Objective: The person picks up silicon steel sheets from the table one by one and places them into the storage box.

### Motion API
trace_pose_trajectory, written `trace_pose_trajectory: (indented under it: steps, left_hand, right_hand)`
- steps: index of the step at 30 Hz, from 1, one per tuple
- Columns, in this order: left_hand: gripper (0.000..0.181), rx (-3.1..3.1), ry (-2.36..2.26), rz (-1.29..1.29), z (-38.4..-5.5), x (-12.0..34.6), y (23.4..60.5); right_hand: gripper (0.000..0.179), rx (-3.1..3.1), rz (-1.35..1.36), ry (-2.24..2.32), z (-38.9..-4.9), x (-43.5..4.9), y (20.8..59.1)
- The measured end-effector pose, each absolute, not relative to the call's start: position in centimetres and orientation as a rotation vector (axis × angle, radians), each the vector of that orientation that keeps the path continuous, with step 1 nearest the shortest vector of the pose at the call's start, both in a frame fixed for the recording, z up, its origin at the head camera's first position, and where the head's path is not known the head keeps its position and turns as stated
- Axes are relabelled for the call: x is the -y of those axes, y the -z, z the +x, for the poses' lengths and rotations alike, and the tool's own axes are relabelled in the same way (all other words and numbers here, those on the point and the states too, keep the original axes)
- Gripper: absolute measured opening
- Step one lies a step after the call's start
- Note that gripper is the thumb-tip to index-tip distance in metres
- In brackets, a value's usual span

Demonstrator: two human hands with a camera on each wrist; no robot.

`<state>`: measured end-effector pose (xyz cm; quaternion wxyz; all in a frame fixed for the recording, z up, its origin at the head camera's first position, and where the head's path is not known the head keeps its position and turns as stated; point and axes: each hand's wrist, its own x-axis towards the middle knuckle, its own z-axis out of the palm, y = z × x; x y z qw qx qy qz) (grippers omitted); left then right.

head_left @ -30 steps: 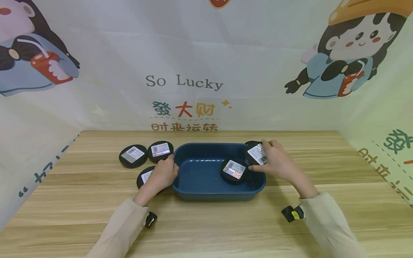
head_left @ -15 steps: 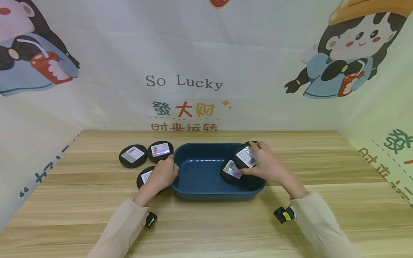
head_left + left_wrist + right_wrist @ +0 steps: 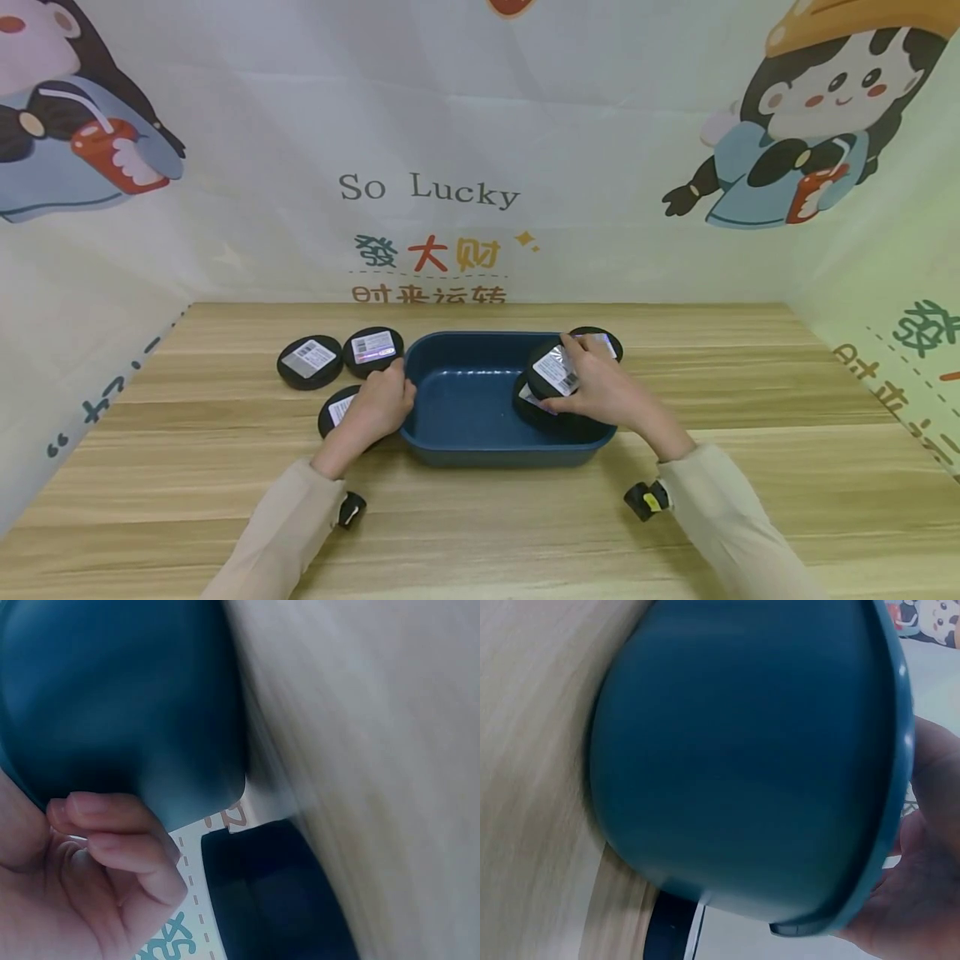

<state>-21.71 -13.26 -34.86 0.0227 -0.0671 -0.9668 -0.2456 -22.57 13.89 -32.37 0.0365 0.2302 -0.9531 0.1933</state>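
My left hand grips the left rim of a dark blue oval basin; in the left wrist view its curled fingers lie against the outer wall. Over the basin's right part, my right hand holds a flat round black container with a white label by its edge. Below it, partly covered, a similar black container lies inside the basin. The right wrist view mostly shows the basin's outer wall; the held container is hidden there.
Left of the basin lie three more labelled black containers: one farthest left, one behind my left hand, one partly under that hand. Another container sits beyond the basin's back right corner. A printed cloth hangs behind the wooden table.
My right hand has moved left with its black container, from the basin's right rim to above the container inside. The one behind the right corner shows more now. My left hand has stayed put.
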Motion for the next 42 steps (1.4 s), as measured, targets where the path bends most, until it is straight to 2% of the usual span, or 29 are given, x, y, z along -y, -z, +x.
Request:
trace_pose_trajectory:
  steps: [42]
  left_hand:
    - [0.033, 3.003, 0.755, -0.2, -21.6, 13.2, 34.7]
  right_hand:
    - [0.09, 3.033, 0.727, -0.499, -23.0, -12.5, 34.1]
